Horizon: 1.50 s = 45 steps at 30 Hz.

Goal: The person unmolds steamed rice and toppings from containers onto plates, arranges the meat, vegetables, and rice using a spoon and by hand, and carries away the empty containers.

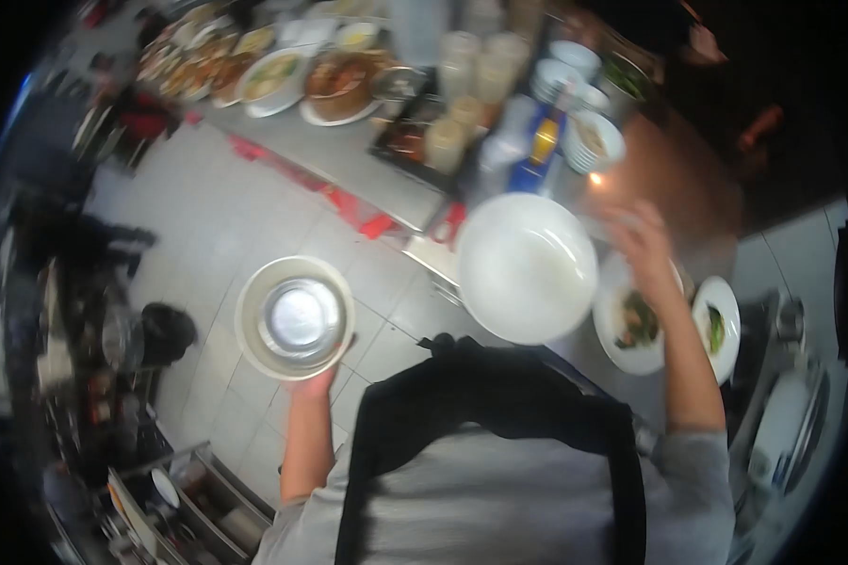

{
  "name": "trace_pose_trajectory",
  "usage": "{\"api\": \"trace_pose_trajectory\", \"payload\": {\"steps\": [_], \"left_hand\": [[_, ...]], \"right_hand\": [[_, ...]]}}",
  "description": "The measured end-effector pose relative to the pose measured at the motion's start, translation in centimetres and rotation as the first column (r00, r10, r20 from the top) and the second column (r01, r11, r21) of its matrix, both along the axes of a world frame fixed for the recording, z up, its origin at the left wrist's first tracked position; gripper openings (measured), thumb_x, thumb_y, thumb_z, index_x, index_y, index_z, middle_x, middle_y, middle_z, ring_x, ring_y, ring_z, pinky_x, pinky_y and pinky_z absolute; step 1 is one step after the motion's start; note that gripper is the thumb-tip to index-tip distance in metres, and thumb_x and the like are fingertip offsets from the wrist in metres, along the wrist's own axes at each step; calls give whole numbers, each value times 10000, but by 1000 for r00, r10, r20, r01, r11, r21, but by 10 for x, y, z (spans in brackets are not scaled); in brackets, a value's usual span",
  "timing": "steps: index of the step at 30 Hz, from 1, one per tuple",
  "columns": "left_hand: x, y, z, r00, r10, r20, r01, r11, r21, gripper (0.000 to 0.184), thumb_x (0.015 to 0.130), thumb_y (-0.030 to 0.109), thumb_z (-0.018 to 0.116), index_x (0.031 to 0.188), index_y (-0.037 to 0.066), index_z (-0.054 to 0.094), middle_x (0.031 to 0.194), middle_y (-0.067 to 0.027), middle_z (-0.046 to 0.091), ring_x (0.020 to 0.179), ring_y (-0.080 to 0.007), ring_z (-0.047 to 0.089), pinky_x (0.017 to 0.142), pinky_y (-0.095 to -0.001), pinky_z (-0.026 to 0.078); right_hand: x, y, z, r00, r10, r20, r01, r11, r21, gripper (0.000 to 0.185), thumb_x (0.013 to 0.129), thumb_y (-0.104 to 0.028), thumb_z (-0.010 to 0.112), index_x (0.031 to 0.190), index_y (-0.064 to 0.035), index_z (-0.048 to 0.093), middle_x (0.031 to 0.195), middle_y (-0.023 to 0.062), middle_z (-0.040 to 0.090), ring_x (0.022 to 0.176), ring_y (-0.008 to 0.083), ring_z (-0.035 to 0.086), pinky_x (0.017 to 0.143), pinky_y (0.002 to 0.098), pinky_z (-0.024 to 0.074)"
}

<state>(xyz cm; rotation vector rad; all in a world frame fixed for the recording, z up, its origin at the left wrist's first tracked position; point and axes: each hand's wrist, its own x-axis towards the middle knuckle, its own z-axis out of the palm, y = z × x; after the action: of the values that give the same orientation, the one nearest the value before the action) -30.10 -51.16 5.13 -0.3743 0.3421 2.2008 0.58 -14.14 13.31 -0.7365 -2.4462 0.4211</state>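
My left hand [317, 384] holds a cream bowl [250, 325] from below, out over the tiled floor; a shiny metallic round surface shows inside it. My right hand [639, 247] is raised at the counter's right part, its fingers apart and slightly blurred, with nothing visible in them. Beside it on the left sits a large white bowl [526, 268] with a plain, glossy inside. Below my right hand lies a white plate [622, 330] with dark green food, partly hidden by my forearm. Farther right is an oval plate [716, 330] with green vegetables.
Filled dishes [271, 80] line the steel counter [349, 155], along with a black tray [424, 141] of containers. Stacked bowls [594, 141] stand behind my right hand. Another person's hand [705, 42] shows at the upper right. An open drawer or rack [198, 504] is at lower left.
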Motion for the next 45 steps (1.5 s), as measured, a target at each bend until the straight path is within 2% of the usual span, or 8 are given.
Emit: {"api": "trace_pose_trajectory", "payload": {"steps": [1,14,24,27,32,36,41,45], "left_hand": [[-10,-4,-15,1000,-27,-8,28,996,88,639,925,555,333,1397,127,390,1436,-159,388,1324,-434,329,968,-675,271],[-35,31,2,995,-18,97,15,1000,26,614,879,574,386,1307,141,463,1303,-103,496,1166,-365,462,858,-626,364],[-37,19,-6,990,-26,-136,21,999,-36,648,874,567,392,1407,197,378,1447,-80,391,1312,-297,384,1047,-508,313],[-45,38,-21,358,-685,-634,109,705,-700,640,892,495,434,1434,163,355,1481,-89,355,1363,-314,295,1057,-571,224],[-11,105,19,882,-451,-136,457,889,18,703,880,470,485,1469,145,280,1521,-133,259,1402,-367,190,1029,-661,198],[28,145,27,819,-566,-99,573,796,194,781,871,467,501,1486,97,193,1545,-147,172,1402,-421,146,960,-609,328],[95,191,30,770,-587,-251,633,752,184,754,888,467,487,1486,116,190,1541,-167,146,1390,-455,135,961,-696,319],[168,219,19,791,-483,-375,554,826,104,761,898,446,487,1486,87,165,1534,-185,155,1392,-442,150,951,-680,369]], "right_hand": [[-3,-8,33,969,-244,-39,185,822,-538,169,915,-104,551,1027,-53,666,1174,97,550,896,204,590,834,339,483],[-82,-5,47,963,105,-247,-47,973,228,487,719,-240,640,1144,-2,617,1309,186,497,1211,319,488,1009,428,376],[-66,-36,-23,824,26,-565,-299,868,-396,445,846,14,507,1289,-10,485,1459,163,304,1292,353,423,1050,424,374],[-23,-46,18,637,-360,-682,-216,765,-606,803,864,50,504,1510,-160,76,1534,153,153,1304,350,405,1045,402,380],[154,-63,25,224,-722,-654,-177,630,-756,683,910,63,430,1498,-182,182,1311,193,470,1154,278,546,970,361,460],[276,-111,-18,-20,-948,-319,110,315,-943,468,938,-37,452,1395,-129,411,910,70,602,627,134,559,532,262,485],[488,-54,-10,131,-962,-241,933,202,-299,428,903,-96,441,1329,-117,471,728,100,611,596,209,580,544,342,469],[602,66,42,93,-994,-50,976,81,204,398,839,-53,459,1224,-102,548,860,235,647,845,397,636,763,500,477]]}}
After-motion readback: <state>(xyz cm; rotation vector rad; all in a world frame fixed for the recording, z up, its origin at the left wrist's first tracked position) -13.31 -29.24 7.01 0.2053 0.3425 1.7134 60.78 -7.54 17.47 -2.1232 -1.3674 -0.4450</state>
